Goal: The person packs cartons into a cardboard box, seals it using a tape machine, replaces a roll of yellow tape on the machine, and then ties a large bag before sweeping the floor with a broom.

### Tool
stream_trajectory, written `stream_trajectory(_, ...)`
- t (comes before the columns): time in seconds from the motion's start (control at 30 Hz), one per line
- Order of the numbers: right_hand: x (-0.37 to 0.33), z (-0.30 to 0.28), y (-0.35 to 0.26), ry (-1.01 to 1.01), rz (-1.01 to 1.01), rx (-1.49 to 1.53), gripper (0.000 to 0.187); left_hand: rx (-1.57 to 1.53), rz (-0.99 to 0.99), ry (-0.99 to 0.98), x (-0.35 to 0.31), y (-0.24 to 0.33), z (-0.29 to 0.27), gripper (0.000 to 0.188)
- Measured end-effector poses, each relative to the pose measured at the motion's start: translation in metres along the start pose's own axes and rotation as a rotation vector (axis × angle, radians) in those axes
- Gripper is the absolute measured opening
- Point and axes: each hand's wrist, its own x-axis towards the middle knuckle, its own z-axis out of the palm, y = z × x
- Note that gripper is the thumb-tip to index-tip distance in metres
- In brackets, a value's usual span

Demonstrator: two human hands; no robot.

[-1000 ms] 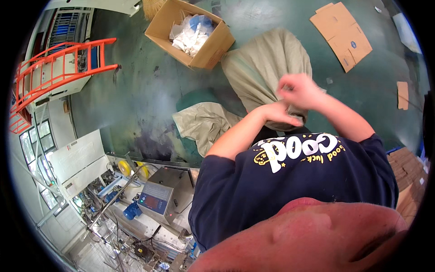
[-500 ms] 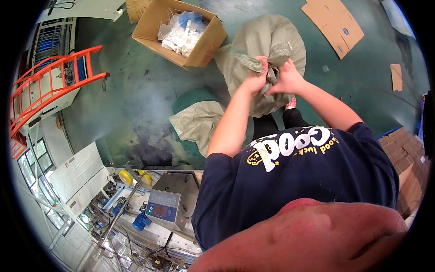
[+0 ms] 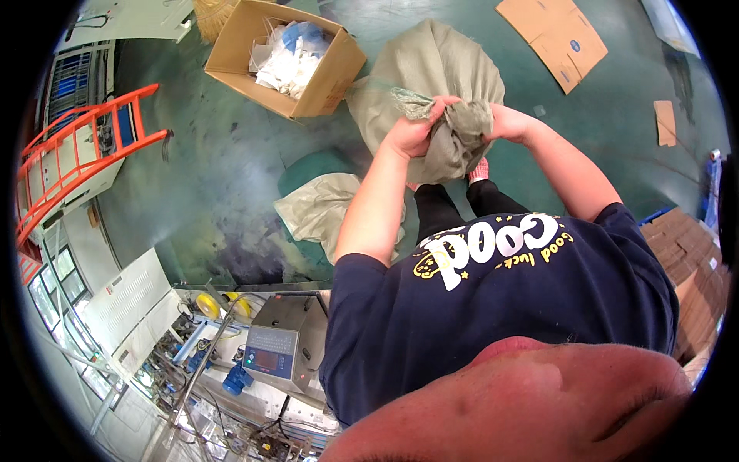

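A large grey-green woven sack (image 3: pixel 431 61) stands full and rounded on the floor in front of my feet. Its mouth is bunched and twisted between my hands. My left hand (image 3: pixel 416 132) grips the gathered cloth on the left, with a loose greenish end of it sticking out above the fist. On the other side my right hand (image 3: pixel 504 123) is closed on the twisted neck; the cloth partly hides its fingers. A second sack (image 3: pixel 319 209), limp and flat, lies on the floor to the left of my legs.
An open cardboard box (image 3: pixel 231 61) with white and blue scraps stands left of the full sack, a straw broom (image 3: pixel 214 17) behind it. Flattened cardboard (image 3: pixel 556 38) lies far right. An orange ladder (image 3: pixel 96 158) is at left; a machine with a control panel (image 3: pixel 269 358) stands near left.
My hands have moved apart on the sack's neck, the right one now gripping the cloth at its side. The neck is gathered and pulled more tightly. The whole view has shifted slightly.
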Motion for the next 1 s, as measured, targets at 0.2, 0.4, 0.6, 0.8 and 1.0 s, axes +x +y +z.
stream_trajectory(0.2,-0.015,-0.005,-0.026,0.044,-0.084,-0.95,0.029,0.708,-0.329,-0.078,0.0,0.032,0.021,0.04)
stream_trajectory(0.4,0.019,-0.021,0.013,0.353,-0.383,-0.995,0.025,0.66,0.046,-0.097,0.03,0.034,0.035,0.035)
stream_trajectory(0.6,0.005,-0.041,-0.014,0.144,-0.287,-0.775,0.027,0.21,0.05,0.135,0.022,-0.004,0.025,0.041)
stream_trajectory(0.8,-0.023,-0.032,0.004,-0.003,-0.163,-0.051,0.038,0.407,-0.049,0.2,0.014,0.003,0.006,0.039)
stream_trajectory(1.0,-0.01,-0.014,-0.024,0.083,0.048,-0.328,0.064,0.31,0.297,0.395,0.025,0.002,0.004,0.056)
